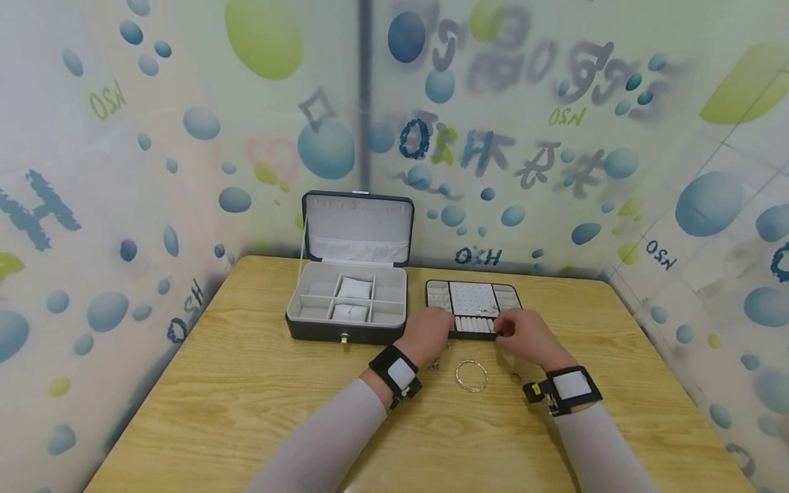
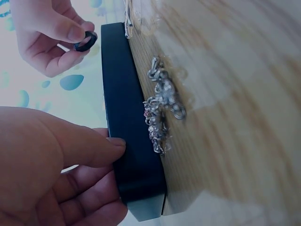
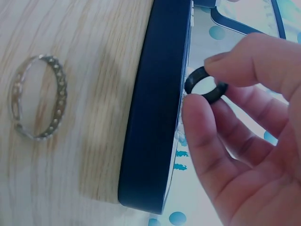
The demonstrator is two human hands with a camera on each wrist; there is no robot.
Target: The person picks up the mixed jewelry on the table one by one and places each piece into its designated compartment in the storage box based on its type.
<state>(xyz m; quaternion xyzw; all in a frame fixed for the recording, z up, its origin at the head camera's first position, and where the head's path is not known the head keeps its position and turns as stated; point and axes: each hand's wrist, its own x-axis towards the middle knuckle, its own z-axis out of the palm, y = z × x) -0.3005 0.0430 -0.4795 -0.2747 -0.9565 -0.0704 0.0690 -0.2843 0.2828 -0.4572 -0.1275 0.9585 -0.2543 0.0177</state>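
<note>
Bangle (image 1: pixel 471 376): lies on the table (image 1: pixel 246 411) nearest me, untouched, as I judge.
Right hand (image 1: pixel 529 337): pinches a ring (image 3: pixel 205 84) — dark, plain band — over the tray's (image 1: pixel 473 308) front edge; not yet seated.
Left hand (image 1: pixel 425 334): fingers straight, steadying the tray.
Box (image 1: pixel 348 301): open, behind.

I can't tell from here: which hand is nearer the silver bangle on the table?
Probably the right hand, up beside the bangle, pinching a black ring. The left hand rests on the tray, slightly farther.
</note>
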